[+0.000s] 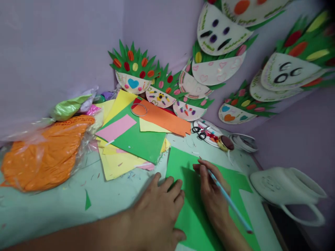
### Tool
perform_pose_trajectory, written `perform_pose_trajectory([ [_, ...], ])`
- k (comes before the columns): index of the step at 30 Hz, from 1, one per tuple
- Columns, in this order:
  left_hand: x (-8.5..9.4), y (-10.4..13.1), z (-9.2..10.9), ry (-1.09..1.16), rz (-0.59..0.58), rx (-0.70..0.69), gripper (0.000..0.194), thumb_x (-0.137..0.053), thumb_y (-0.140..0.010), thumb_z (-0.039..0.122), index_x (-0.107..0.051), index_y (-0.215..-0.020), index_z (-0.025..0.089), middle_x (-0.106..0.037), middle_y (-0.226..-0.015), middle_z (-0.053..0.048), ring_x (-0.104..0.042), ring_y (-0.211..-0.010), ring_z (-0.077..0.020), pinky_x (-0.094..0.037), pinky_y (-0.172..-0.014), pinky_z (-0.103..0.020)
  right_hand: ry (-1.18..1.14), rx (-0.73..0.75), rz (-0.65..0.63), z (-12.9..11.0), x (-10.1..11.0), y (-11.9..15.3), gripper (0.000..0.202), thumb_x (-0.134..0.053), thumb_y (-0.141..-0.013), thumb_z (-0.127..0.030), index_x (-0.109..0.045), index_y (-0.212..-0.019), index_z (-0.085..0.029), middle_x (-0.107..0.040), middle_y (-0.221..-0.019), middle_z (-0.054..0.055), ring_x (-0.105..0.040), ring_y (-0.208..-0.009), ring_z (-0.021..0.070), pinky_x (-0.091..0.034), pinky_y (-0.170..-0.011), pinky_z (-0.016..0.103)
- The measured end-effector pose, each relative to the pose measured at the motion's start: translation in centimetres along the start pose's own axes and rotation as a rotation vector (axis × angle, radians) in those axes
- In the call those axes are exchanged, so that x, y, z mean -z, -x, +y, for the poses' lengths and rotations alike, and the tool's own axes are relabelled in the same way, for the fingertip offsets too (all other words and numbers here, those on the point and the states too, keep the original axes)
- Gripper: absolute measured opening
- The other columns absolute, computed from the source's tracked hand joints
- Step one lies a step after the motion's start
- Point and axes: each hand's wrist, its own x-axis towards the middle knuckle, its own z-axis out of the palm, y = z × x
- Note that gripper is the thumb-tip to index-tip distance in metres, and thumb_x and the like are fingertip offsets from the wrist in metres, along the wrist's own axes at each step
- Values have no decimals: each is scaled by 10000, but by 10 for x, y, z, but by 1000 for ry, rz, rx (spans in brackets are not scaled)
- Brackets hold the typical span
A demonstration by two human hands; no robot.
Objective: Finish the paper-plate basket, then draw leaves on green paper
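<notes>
A large sheet of green paper lies in front of me, with a piece cut out of its right side. My left hand rests spread over its left edge, fingers apart, partly on the table. In my right hand is a light blue pencil, pinched between thumb and fingers. Its tip points up and to the left, near the upper edge of the green sheet. Whether the tip touches the paper I cannot tell.
Stacked coloured paper lies behind my left hand, with a bangle-like ring on it. An orange bundle in plastic sits left. Black-handled scissors, tape and a white pitcher stand right. Paper plate crafts line the wall.
</notes>
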Motion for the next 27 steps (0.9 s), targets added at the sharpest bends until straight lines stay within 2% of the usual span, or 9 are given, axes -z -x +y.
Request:
perform_pose_trajectory([
  [4, 7, 6, 4, 16, 30, 10, 598, -431, -853, 498, -419, -1318, 123, -377, -1421, -153, -344, -1268, -348, -208, -1008, -615, 216, 208, -212, 12, 26, 20, 284, -456, -875, -295, -572, -1103, -172, -666, -1086, 122, -644, -974, 234, -521, -813, 385],
  [7, 6, 8, 5, -20, 47, 25, 527, -355, -903, 470, -415, -1329, 165, -352, -1439, -139, -323, -1294, -344, -187, -1020, -621, 312, 342, -295, 24, 39, 38, 290, -453, -874, -250, -531, -1142, -172, -624, -1176, 141, -581, -1098, 263, -474, -902, 477],
  [9, 2, 8, 6, -57, 44, 1, 518, -336, -915, 470, -397, -1347, 191, -328, -1453, -128, -278, -1325, -338, -150, -1038, -621, 380, 382, -341, 31, 43, 46, 301, -461, -873, -228, -509, -1165, -171, -604, -1211, 148, -542, -1151, 277, -422, -952, 525],
  [14, -2, 10, 11, -101, -41, -79, 516, -307, -927, 472, -343, -1385, 236, -298, -1471, -100, -197, -1365, -319, -60, -1061, -619, 433, 365, -412, 29, 45, 50, 304, -461, -878, -179, -482, -1181, -165, -572, -1256, 146, -478, -1220, 279, -378, -994, 530],
  [20, 15, 14, 9, -203, -118, -5, 499, -330, -923, 459, -390, -1366, 239, -333, -1454, -74, -221, -1356, -326, 3, -1067, -615, 446, 331, -429, 20, 48, 48, 292, -472, -874, -167, -497, -1163, -143, -564, -1267, 145, -467, -1227, 279, -364, -1009, 519],
  [25, 16, 11, -5, -191, -176, 34, 609, -368, -903, 468, -218, -1437, 216, -204, -1501, -50, -167, -1374, -315, -59, -1071, -612, 426, 325, -416, 22, 48, 48, 300, -480, -871, -184, -501, -1168, -153, -564, -1269, 136, -468, -1228, 266, -362, -1015, 504],
  [27, 15, 9, -9, -188, -188, 44, 635, -387, -892, 475, -211, -1439, 205, -177, -1508, -50, -145, -1379, -314, -69, -1074, -606, 412, 329, -406, 24, 47, 48, 296, -476, -868, -182, -502, -1163, -169, -568, -1264, 130, -474, -1223, 262, -365, -1011, 507],
])
